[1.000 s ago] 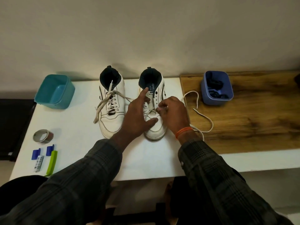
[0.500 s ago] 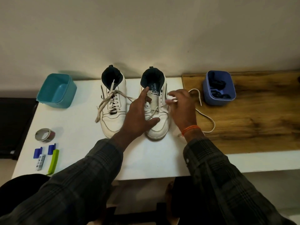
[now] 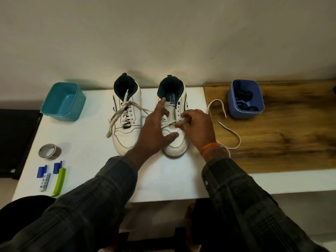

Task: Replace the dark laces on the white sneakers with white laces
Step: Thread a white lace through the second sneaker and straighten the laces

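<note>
Two white sneakers stand side by side on the white table (image 3: pixel 87 142). The left sneaker (image 3: pixel 127 124) is fully laced in white. The right sneaker (image 3: pixel 174 142) has a white lace (image 3: pixel 234 135) through its lowest eyelets only, and the loose ends trail right onto the wooden board. My left hand (image 3: pixel 154 131) rests spread on the right sneaker, forefinger along the tongue and thumb over the toe. My right hand (image 3: pixel 196 128) pinches the lace at the shoe's right eyelet row. The dark laces (image 3: pixel 243 99) lie in the blue tub.
A teal tub (image 3: pixel 62 101) stands at the back left. A tape roll (image 3: pixel 50 151), small blue clips (image 3: pixel 42 171) and a green clip (image 3: pixel 59 181) lie at the left front. A blue tub (image 3: pixel 245 113) sits on the wooden board (image 3: pixel 291 133) to the right. A wall rises behind.
My right hand drew the lace up and to the right from the toe, then came back down to the right eyelets. My left hand stayed on the sneaker.
</note>
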